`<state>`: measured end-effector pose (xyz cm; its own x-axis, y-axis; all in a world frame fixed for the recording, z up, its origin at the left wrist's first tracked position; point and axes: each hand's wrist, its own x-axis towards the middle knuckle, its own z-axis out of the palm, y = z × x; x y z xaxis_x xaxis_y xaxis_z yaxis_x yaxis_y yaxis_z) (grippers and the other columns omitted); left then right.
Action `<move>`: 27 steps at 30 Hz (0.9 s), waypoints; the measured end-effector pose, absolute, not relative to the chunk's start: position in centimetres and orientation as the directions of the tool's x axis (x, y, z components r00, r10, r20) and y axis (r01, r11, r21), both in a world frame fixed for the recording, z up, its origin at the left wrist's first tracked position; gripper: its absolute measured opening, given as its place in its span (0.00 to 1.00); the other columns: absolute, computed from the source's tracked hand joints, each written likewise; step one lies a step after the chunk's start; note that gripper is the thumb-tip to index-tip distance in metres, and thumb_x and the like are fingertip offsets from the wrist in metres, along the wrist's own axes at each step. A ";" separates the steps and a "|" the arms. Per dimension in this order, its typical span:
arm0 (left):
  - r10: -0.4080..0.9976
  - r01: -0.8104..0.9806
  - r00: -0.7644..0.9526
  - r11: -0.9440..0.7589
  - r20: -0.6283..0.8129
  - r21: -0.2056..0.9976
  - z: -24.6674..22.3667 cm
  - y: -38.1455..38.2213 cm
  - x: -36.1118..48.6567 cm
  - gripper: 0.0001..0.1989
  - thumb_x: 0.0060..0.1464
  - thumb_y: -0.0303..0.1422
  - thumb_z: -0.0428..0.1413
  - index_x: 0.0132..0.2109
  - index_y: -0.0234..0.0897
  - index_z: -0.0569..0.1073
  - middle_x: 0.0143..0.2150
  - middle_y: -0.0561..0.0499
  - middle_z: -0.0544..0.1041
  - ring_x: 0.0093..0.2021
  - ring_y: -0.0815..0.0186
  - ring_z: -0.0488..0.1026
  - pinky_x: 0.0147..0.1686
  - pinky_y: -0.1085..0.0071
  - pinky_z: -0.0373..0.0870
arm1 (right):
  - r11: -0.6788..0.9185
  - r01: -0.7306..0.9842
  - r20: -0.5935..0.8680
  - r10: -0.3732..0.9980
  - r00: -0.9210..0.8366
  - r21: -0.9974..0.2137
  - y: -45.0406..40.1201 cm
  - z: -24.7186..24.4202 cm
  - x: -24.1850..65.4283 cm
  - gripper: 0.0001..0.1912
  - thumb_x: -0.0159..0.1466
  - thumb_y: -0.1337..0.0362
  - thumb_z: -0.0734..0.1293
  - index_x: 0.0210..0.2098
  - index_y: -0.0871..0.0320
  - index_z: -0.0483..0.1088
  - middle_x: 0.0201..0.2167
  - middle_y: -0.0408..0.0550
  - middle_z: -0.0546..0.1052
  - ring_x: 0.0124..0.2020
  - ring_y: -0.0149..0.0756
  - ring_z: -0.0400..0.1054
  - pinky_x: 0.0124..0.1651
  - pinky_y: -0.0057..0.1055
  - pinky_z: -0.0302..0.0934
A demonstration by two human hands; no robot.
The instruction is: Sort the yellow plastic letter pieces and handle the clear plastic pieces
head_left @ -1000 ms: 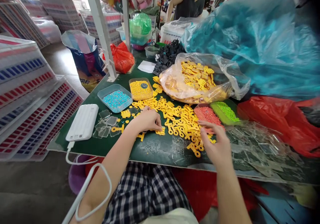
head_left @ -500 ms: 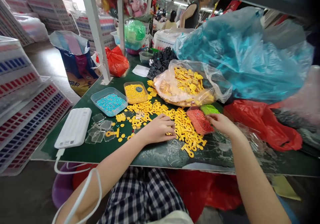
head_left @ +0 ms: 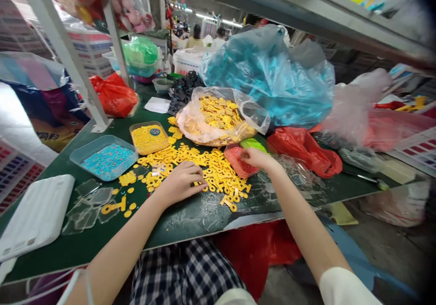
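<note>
Picking from the red tray [head_left: 237, 161], the right hand [head_left: 256, 158] curls its fingertips into the beads; what they pinch, I cannot tell. Left hand [head_left: 180, 183] rests loosely curled on yellow parts [head_left: 218, 169] mid-table [head_left: 190, 216]. Next likely calls for fine fingertip placing.

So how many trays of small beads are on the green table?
4: a blue bead tray at left, a yellow one behind it, a red one under the right hand, a green one partly hidden behind that.
</note>
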<state>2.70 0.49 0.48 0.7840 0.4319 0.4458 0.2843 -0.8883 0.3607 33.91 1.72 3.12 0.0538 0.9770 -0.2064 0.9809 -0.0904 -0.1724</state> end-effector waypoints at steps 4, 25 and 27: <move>0.447 0.311 0.769 -0.886 0.458 0.343 0.2 1.1 2.6 0.15 0.65 0.40 0.52 0.36 0.40 0.80 0.36 0.48 0.78 0.39 0.62 0.71 0.43 0.64 0.66 | -0.056 0.981 -0.311 0.950 -0.005 -0.187 2.0 3.2 33.8 0.05 0.58 0.67 0.68 0.34 0.58 0.75 0.35 0.48 0.79 0.36 0.38 0.72 0.36 0.28 0.60; 0.483 0.330 0.766 -0.862 0.425 0.384 -1.0 2.3 2.6 0.16 0.65 0.41 0.51 0.35 0.40 0.78 0.35 0.49 0.78 0.38 0.62 0.71 0.42 0.65 0.66 | 0.013 0.964 -0.429 0.894 -0.131 -0.266 2.3 4.7 34.8 0.07 0.59 0.65 0.67 0.35 0.59 0.76 0.29 0.45 0.78 0.31 0.35 0.69 0.33 0.27 0.60; 0.485 0.329 0.766 -0.860 0.423 0.390 -1.0 2.4 2.6 0.16 0.65 0.41 0.51 0.35 0.40 0.78 0.35 0.49 0.78 0.38 0.62 0.71 0.42 0.65 0.66 | 0.010 0.969 -0.359 0.928 -0.101 -0.246 2.2 4.8 34.8 0.08 0.60 0.65 0.67 0.37 0.59 0.77 0.34 0.47 0.80 0.34 0.36 0.71 0.37 0.28 0.61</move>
<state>2.57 2.45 -1.04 0.7656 0.4846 0.4232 0.3290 -0.8602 0.3897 34.80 2.22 4.84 -0.1011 0.9278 -0.3592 0.9691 0.0102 -0.2464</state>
